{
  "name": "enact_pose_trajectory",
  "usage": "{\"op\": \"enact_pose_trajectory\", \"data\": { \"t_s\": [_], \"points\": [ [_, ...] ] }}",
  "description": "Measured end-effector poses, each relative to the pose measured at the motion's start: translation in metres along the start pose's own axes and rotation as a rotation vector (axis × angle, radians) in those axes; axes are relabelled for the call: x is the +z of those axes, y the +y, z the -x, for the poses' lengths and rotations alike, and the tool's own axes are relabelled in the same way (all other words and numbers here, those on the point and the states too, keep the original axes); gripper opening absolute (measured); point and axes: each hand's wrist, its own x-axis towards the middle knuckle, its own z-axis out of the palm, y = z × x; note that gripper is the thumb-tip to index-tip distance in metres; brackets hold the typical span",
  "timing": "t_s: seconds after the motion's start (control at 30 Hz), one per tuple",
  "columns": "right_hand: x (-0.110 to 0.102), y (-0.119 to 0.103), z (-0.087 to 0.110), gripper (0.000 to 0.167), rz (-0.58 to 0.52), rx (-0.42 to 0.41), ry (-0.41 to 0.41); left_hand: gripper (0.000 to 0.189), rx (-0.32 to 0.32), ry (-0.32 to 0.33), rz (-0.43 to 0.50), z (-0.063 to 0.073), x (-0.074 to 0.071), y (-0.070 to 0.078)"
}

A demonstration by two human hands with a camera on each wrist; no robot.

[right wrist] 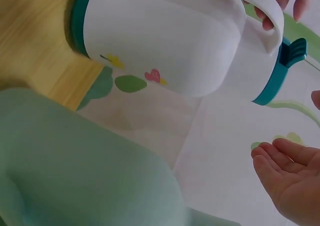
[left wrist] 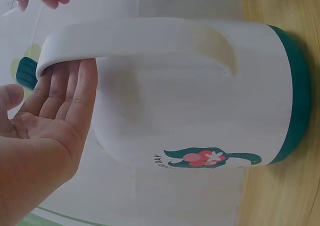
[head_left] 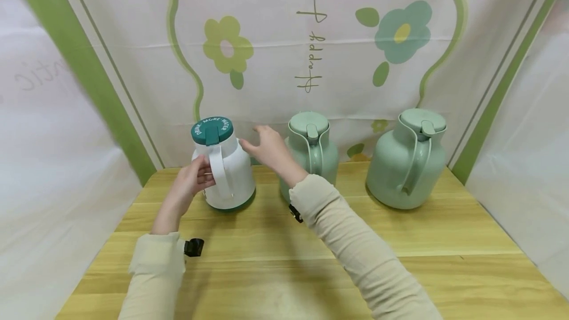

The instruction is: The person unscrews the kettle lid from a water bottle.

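Observation:
A white thermos jug (head_left: 233,177) with a dark green lid (head_left: 212,130) and a green base stands upright on the wooden table, its handle (left wrist: 145,36) toward me. My left hand (head_left: 190,181) is at that handle from the left. Its fingers (left wrist: 75,86) reach nearly straight into the gap between handle and body, with the thumb apart; the handle hides their tips. My right hand (head_left: 271,149) hovers to the right of the jug near its shoulder, palm facing it. The right wrist view shows that hand (right wrist: 295,178) holding nothing, its fingers loosely extended.
A pale green jug (head_left: 313,154) stands in the middle of the table (head_left: 275,270), partly behind my right forearm. Another green jug (head_left: 406,162) stands at the right. A flower-printed curtain (head_left: 271,63) hangs close behind all the jugs.

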Motion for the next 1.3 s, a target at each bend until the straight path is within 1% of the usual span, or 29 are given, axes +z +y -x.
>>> {"op": "enact_pose_trajectory", "data": {
  "t_s": [0.2, 0.4, 0.5, 0.57, 0.73, 0.83, 1.1, 1.3],
  "points": [
    [0.013, -0.001, -0.002, 0.067, -0.033, 0.031, -0.026, 0.066, 0.004, -0.075, 0.044, 0.001, -0.006, -0.001],
    [0.021, -0.004, -0.003, 0.068, -0.032, 0.034, -0.02, 0.067, 0.042, -0.118, 0.074, 0.0, -0.008, -0.002],
    [0.024, -0.005, -0.004, 0.069, -0.029, 0.044, -0.021, 0.066, 0.05, -0.122, 0.071, -0.001, -0.009, -0.002],
    [0.026, -0.007, -0.004, 0.069, -0.025, 0.046, -0.021, 0.064, 0.044, -0.111, 0.056, -0.002, -0.008, -0.002],
    [0.028, -0.01, -0.004, 0.068, -0.014, 0.03, -0.018, 0.066, 0.006, -0.082, -0.037, -0.002, -0.008, -0.003],
    [0.028, -0.011, -0.004, 0.069, -0.027, 0.038, -0.021, 0.067, 0.001, -0.08, -0.084, -0.003, -0.007, -0.004],
    [0.032, -0.012, -0.002, 0.076, -0.14, 0.078, -0.047, 0.065, 0.032, -0.095, -0.073, -0.003, -0.008, -0.009],
    [0.036, -0.012, -0.003, 0.079, -0.203, 0.052, -0.054, 0.064, 0.053, -0.109, -0.052, 0.001, -0.008, -0.01]
  ]
}}
